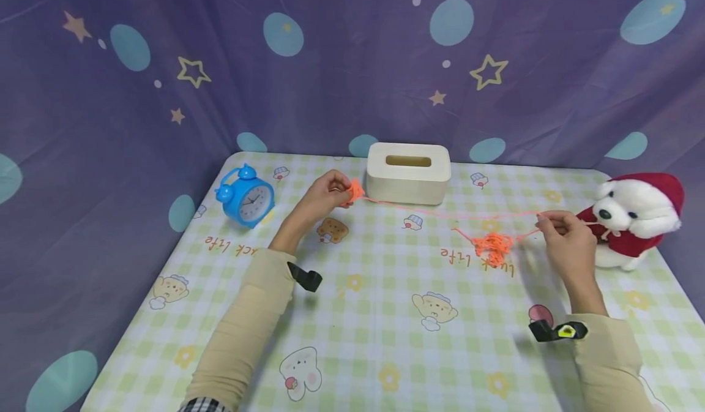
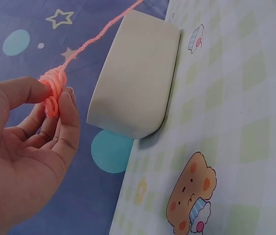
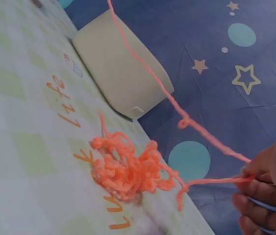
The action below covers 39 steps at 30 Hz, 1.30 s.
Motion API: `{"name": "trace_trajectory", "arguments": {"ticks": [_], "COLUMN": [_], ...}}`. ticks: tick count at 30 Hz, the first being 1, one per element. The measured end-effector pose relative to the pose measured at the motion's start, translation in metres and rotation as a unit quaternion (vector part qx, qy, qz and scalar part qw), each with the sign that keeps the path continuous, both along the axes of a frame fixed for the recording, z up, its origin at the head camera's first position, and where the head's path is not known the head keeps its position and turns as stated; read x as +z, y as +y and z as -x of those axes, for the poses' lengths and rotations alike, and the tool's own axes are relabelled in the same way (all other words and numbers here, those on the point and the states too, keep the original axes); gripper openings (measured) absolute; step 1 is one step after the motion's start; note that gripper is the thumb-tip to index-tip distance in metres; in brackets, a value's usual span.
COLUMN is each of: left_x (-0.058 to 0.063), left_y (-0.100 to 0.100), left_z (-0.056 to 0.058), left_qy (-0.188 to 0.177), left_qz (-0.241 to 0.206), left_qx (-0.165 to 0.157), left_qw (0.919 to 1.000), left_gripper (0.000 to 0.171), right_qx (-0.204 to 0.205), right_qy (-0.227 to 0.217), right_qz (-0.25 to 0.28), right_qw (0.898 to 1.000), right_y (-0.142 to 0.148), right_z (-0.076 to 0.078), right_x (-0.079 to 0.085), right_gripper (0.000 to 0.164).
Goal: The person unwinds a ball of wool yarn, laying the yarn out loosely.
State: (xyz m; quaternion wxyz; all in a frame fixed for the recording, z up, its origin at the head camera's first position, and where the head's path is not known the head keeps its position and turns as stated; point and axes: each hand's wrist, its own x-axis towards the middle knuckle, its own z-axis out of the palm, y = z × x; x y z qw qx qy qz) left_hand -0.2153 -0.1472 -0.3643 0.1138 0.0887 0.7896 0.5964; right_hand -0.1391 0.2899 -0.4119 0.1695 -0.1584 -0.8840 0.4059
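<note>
Between thumb and fingers, my left hand [image 1: 326,193] pinches a small wound bundle of orange yarn [image 2: 55,88], held up near the left side of the cream tissue box [image 1: 409,176]. A single yarn strand [image 3: 148,68] runs from that bundle across to my right hand [image 1: 570,240], which pinches it between thumb and fingertips. From the right fingertips the strand goes on down to a loose, tangled yarn heap [image 3: 130,169] on the tablecloth. One short yarn end sticks out on the heap's left side.
A blue alarm clock [image 1: 246,198] stands at the table's left. On the right sits a white plush dog [image 1: 625,216] in a red hat and red clothes, close beside the right hand. A purple patterned curtain [image 1: 352,81] hangs behind the checked tablecloth [image 1: 363,314].
</note>
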Motion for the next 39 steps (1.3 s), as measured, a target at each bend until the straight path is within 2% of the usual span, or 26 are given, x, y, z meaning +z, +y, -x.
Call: {"name": "trace_trajectory", "arguments": {"ticks": [6, 11, 15, 20, 25, 30, 34, 39], "left_x": [0.001, 0.001, 0.001, 0.002, 0.001, 0.002, 0.002, 0.001], "left_y": [0.001, 0.002, 0.003, 0.006, 0.007, 0.007, 0.007, 0.008], "left_z": [0.0, 0.0, 0.0, 0.0, 0.001, 0.0, 0.0, 0.0], "left_qy": [-0.003, -0.004, -0.005, -0.009, -0.01, -0.004, -0.002, 0.001], "left_qz": [-0.004, 0.002, 0.014, 0.018, 0.015, 0.006, 0.0, 0.002], "left_qx": [-0.009, -0.016, -0.021, -0.022, -0.021, -0.028, -0.035, -0.034], "left_qw": [0.9999, 0.9999, 0.9997, 0.9995, 0.9996, 0.9996, 0.9994, 0.9994], "left_gripper": [0.021, 0.024, 0.021, 0.021, 0.02, 0.02, 0.02, 0.018], "right_qx": [0.052, 0.083, 0.093, 0.087, 0.089, 0.111, 0.146, 0.198], "right_qy": [-0.048, -0.074, -0.074, -0.072, -0.06, -0.032, 0.003, 0.049], "right_qz": [-0.054, -0.073, -0.079, -0.08, -0.058, -0.044, -0.043, -0.037], "right_qw": [0.996, 0.991, 0.99, 0.99, 0.993, 0.992, 0.988, 0.978], "right_y": [0.002, 0.0, -0.002, -0.007, -0.02, -0.04, -0.057, -0.081], "right_z": [0.001, 0.001, 0.001, 0.002, 0.006, 0.012, 0.02, 0.03], "right_x": [-0.008, -0.014, -0.015, -0.011, -0.002, 0.006, 0.007, 0.007], "right_gripper": [0.035, 0.038, 0.036, 0.036, 0.036, 0.034, 0.03, 0.023]}}
